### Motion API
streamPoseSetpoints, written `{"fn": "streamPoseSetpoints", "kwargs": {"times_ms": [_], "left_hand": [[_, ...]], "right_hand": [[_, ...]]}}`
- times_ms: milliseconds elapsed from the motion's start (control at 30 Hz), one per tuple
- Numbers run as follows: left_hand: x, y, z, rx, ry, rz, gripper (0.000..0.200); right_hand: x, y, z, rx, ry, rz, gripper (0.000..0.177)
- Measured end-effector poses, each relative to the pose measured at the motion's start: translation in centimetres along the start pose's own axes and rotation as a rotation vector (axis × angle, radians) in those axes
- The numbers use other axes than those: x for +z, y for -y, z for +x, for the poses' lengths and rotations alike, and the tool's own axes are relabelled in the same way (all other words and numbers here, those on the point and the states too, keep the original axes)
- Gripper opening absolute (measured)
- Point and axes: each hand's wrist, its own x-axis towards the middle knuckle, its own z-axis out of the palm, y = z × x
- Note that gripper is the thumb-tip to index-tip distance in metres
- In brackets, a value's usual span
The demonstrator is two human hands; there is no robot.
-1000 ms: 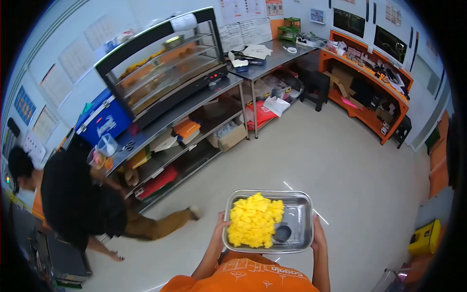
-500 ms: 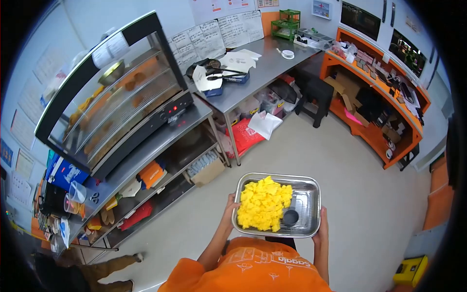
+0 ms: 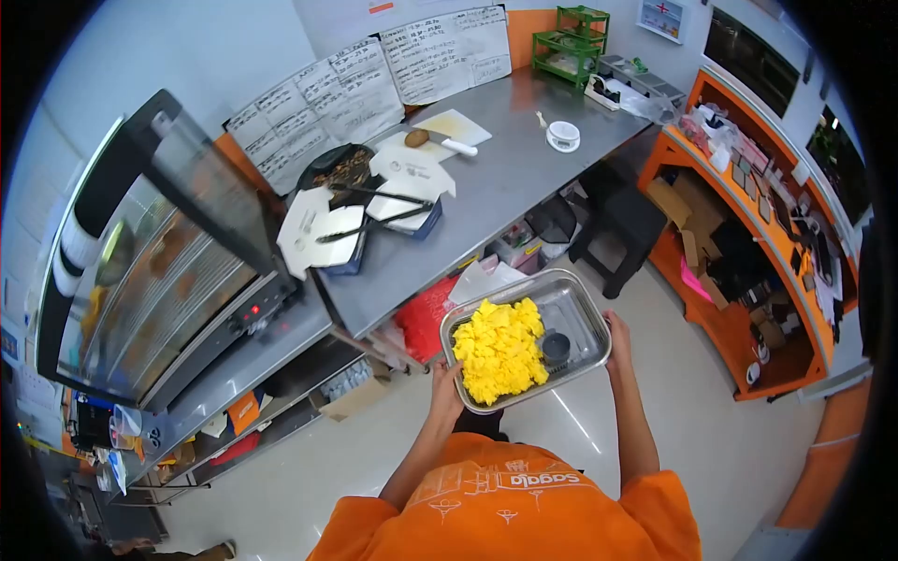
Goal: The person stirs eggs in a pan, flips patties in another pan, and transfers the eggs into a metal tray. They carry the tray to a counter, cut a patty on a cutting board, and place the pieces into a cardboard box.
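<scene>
Steel tray [image 3: 580,313] of yellow pieces [image 3: 499,351] at centre, left hand [image 3: 447,381] and right hand [image 3: 617,332] fingers clasping its ends, steel tabletop [image 3: 505,187] at 12 o'clock, warming cabinet [image 3: 159,271] at 9, orange shelving [image 3: 748,280] at 3, pale floor [image 3: 692,411] below.

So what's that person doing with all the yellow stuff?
A person in an orange shirt holds a metal tray with both hands: the left hand grips its near left edge and the right hand its right edge. The tray carries a heap of yellow food pieces and a small dark cup. Just ahead is a steel table with open white boxes on it, and a glass warmer stands to the left.
</scene>
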Motion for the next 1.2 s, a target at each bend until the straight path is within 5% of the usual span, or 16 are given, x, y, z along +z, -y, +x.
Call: {"fn": "streamPoseSetpoints", "kwargs": {"times_ms": [300, 367, 733, 833, 967, 1133, 1200], "left_hand": [[13.7, 0.7, 22.6, 0.136, -0.168, -0.125, 0.031], [15.0, 2.5, 27.8, 0.122, -0.34, -0.023, 0.038], [31.7, 4.8, 44.9, 0.078, -0.71, -0.299, 0.064], [33.1, 6.9, 50.9, 0.175, -0.533, -0.458, 0.06], [37.4, 6.4, 57.5, 0.151, -0.708, -0.565, 0.054], [40.6, 7.8, 65.2, 0.155, -0.886, -0.48, 0.057], [40.3, 9.7, 68.5, 0.14, -0.879, -0.409, 0.058]], "right_hand": [[10.6, 6.0, 30.1, -0.117, 0.283, -0.218, 0.033], [11.7, 6.2, 37.4, -0.178, 0.419, -0.246, 0.029], [26.1, 14.5, 64.7, -0.267, 0.88, -0.56, 0.027], [29.7, 15.2, 71.7, -0.101, 0.859, -0.671, 0.027], [32.4, 14.0, 80.5, 0.226, 0.833, -0.454, 0.041], [35.5, 10.5, 93.0, 0.144, 0.931, -0.637, 0.043], [36.9, 14.9, 90.0, -0.062, 0.848, -0.794, 0.043]]}}
